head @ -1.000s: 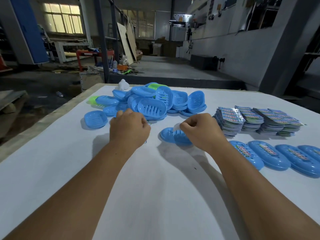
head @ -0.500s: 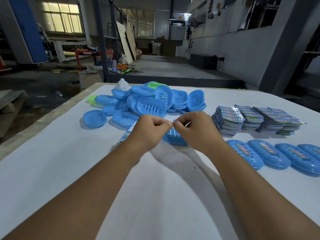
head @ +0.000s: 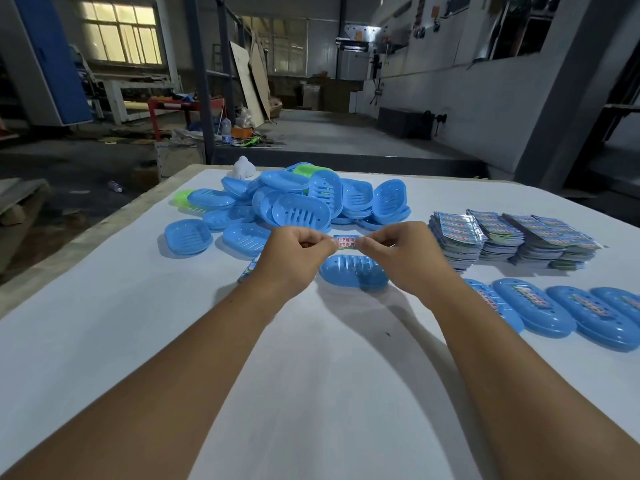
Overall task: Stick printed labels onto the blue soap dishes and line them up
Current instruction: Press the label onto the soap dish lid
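Label (head: 345, 242) stretched between left hand (head: 294, 258) and right hand (head: 401, 259), both pinching its ends, above blue soap dish (head: 353, 271) mid-bench.

Glowing dimly from the bright multi-paned window (head: 119, 38) at far left; casting soft forearm shadows on the white table (head: 104, 341); bending at wide-angle edges.

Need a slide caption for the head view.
Both hands stretch a printed label above a blue soap dish.
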Available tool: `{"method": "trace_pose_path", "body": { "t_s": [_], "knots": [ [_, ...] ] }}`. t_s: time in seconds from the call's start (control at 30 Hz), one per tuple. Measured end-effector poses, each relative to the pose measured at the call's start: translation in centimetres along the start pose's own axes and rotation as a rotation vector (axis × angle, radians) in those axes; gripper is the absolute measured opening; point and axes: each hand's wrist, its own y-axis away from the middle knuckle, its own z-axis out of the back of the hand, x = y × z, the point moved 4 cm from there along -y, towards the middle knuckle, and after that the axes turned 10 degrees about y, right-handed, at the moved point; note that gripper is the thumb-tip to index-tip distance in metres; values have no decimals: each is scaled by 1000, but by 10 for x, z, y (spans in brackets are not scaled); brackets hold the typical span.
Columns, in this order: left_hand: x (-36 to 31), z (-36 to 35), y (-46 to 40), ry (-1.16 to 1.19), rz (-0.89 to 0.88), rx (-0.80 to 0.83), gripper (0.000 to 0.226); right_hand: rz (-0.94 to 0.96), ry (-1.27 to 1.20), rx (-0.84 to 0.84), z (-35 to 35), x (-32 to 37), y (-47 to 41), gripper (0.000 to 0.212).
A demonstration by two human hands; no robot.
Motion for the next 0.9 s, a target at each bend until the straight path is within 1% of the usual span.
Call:
{"method": "trace_pose_path", "body": {
  "t_s": [0.1,0.2,0.3,0.4,0.53,0.73,0.9],
  "knots": [
    [2,0,-3,9,23,-22,13,-14,-36,15,-1,-3,-2,37],
    [6,-2,-7,-27,55,-30,19,-74,-69,9,2,-8,-5,43],
    [10,-10,-12,-93,98,-28,29,-113,-27,3,2,-15,-6,50],
    [14,-19,-14,-171,129,7,26,-140,56,3,0,-23,-7,52],
    [16,-24,-14,-299,102,32,33,-157,218,22,-2,-26,-7,44],
    [12,-23,-14,-363,132,3,32,-144,293,27,-4,-22,-7,39],
    [9,-26,-12,-426,100,-2,29,-124,392,9,-4,-16,-4,35]
  ]
}}
